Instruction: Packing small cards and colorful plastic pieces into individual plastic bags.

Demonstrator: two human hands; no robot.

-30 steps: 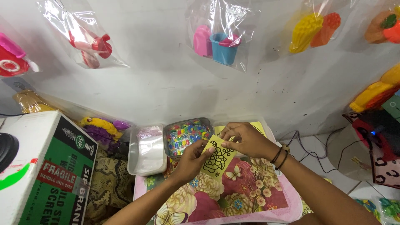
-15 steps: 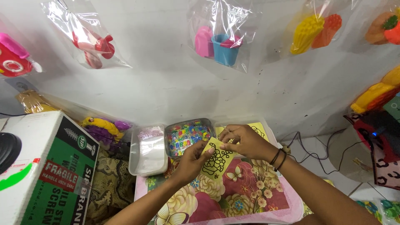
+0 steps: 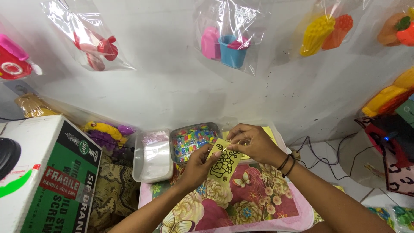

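Holding the yellow sticker sheet (image 3: 224,163) over the floral counter (image 3: 258,203), we have barely shifted it: our left hand (image 3: 199,166) pinches its 9 o'clock edge, our right hand (image 3: 252,142) stays nipped at its top, candy tin (image 3: 192,140) at 11 o'clock.

Two bare hands meet in the middle, fingers pinched.

The left hand (image 3: 199,163) comes from below with the forearm going up to the right, its fingers curled and closed. The right hand (image 3: 251,142) comes from the right side, palm down, fingertips pressed together, with dark bands on the wrist.
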